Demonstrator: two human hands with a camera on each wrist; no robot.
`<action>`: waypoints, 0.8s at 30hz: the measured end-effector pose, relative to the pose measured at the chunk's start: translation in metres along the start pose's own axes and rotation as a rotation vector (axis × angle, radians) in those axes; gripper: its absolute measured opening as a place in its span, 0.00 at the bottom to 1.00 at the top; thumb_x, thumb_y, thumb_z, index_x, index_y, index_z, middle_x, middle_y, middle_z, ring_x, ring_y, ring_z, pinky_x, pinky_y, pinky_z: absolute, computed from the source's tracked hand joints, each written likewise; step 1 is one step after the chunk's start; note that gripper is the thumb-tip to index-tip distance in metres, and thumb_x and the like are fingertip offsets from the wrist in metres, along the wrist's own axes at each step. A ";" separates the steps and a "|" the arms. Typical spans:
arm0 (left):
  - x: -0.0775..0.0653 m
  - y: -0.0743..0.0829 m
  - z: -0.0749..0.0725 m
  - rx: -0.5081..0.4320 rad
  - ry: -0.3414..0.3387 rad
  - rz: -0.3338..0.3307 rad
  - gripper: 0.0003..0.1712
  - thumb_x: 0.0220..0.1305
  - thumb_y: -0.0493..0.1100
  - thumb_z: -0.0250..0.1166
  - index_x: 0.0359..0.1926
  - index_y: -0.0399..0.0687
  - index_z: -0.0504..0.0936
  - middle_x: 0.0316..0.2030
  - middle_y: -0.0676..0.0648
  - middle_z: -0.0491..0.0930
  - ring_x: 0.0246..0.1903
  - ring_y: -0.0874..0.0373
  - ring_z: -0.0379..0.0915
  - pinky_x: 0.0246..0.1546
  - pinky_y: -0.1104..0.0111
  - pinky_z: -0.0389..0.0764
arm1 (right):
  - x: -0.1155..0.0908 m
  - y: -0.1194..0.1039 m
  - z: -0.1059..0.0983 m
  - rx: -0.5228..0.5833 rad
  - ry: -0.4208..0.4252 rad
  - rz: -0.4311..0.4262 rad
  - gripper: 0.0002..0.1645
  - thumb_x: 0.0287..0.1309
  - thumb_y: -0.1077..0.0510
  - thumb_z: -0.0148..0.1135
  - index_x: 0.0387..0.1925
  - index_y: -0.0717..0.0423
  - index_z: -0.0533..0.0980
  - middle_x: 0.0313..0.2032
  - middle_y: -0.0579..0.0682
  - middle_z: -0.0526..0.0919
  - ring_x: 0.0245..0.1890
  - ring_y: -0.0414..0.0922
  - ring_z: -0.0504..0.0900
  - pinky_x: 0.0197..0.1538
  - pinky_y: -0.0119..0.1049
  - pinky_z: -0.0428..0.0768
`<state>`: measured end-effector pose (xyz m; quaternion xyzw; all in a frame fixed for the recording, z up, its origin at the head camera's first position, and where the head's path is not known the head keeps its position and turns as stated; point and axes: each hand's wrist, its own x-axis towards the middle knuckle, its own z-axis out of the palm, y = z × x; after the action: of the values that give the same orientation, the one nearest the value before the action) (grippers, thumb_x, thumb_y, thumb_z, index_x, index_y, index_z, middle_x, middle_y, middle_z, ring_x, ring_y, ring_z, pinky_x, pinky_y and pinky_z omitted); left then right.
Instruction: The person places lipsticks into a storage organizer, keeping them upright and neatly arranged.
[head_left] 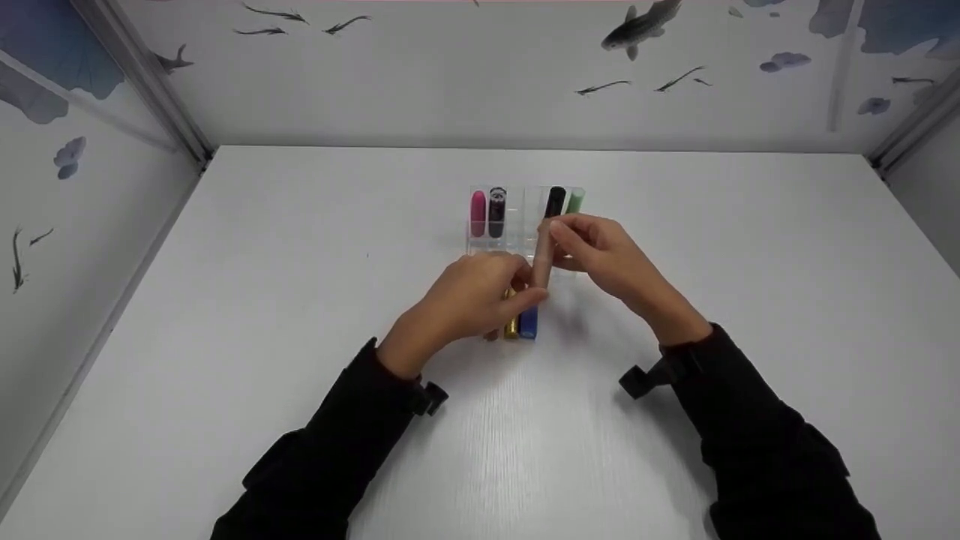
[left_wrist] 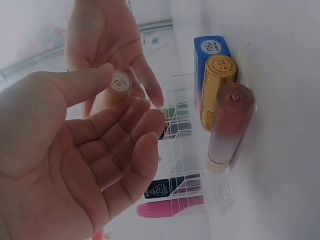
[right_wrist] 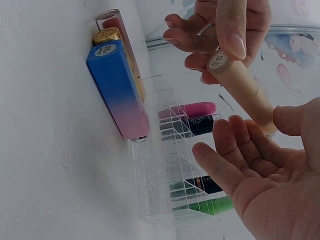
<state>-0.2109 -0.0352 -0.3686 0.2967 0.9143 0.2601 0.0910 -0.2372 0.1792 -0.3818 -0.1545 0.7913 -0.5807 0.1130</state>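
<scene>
A beige lipstick tube (right_wrist: pixel 243 90), labelled 03 on its base, is held between both hands above the table. My left hand (head_left: pixel 472 296) pinches its labelled near end between thumb and fingers. At the far end my right hand (head_left: pixel 611 255) holds it with thumb and fingertips. Just beyond stands a clear divided rack (head_left: pixel 516 241), partly hidden by the hands. Under the left hand lie a blue-and-pink lipstick box (right_wrist: pixel 117 90), a gold tube (left_wrist: pixel 218 85) and a brownish-red tube with a pale end (left_wrist: pixel 232 120), side by side on the table.
In the rack's left part stand a pink tube (head_left: pixel 478 214) and a black patterned tube (head_left: pixel 497 214). A black tube (head_left: pixel 555 201) and a green tube (head_left: pixel 575 200) stand at its right. White panels (head_left: pixel 480 82) border the white table (head_left: pixel 300 225) at the back and sides.
</scene>
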 end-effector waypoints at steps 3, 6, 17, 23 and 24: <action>0.000 0.000 0.002 -0.003 0.007 0.025 0.18 0.73 0.56 0.62 0.46 0.46 0.85 0.38 0.52 0.85 0.33 0.62 0.78 0.36 0.69 0.78 | 0.000 0.000 0.001 0.023 -0.007 0.025 0.29 0.76 0.43 0.53 0.62 0.63 0.75 0.56 0.64 0.80 0.53 0.49 0.84 0.57 0.41 0.80; -0.001 0.001 0.004 -0.023 0.011 0.044 0.18 0.73 0.56 0.61 0.43 0.45 0.85 0.32 0.53 0.84 0.29 0.62 0.75 0.32 0.70 0.75 | 0.001 0.000 0.002 0.051 -0.009 0.047 0.28 0.76 0.44 0.54 0.61 0.63 0.77 0.54 0.66 0.81 0.50 0.49 0.85 0.56 0.40 0.81; 0.000 0.001 0.008 -0.092 0.015 0.060 0.18 0.72 0.53 0.60 0.33 0.44 0.82 0.22 0.54 0.76 0.23 0.63 0.67 0.24 0.71 0.66 | 0.000 0.000 0.005 0.088 0.013 0.049 0.26 0.75 0.47 0.56 0.59 0.64 0.78 0.53 0.66 0.82 0.48 0.48 0.86 0.55 0.39 0.81; 0.000 0.001 0.008 -0.118 0.004 0.051 0.19 0.72 0.54 0.60 0.33 0.45 0.83 0.22 0.55 0.77 0.23 0.63 0.68 0.23 0.72 0.66 | 0.001 0.002 0.006 0.091 0.038 0.032 0.25 0.74 0.47 0.58 0.57 0.63 0.80 0.50 0.65 0.84 0.47 0.48 0.86 0.55 0.39 0.81; 0.000 0.001 0.009 -0.123 0.001 0.051 0.19 0.73 0.54 0.60 0.33 0.45 0.83 0.22 0.55 0.77 0.23 0.63 0.69 0.23 0.72 0.67 | 0.001 0.002 0.006 0.090 0.040 0.031 0.25 0.74 0.47 0.58 0.57 0.63 0.80 0.50 0.64 0.84 0.47 0.48 0.86 0.55 0.39 0.81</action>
<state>-0.2075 -0.0312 -0.3757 0.3138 0.8888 0.3182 0.1017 -0.2359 0.1742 -0.3854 -0.1250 0.7688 -0.6168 0.1130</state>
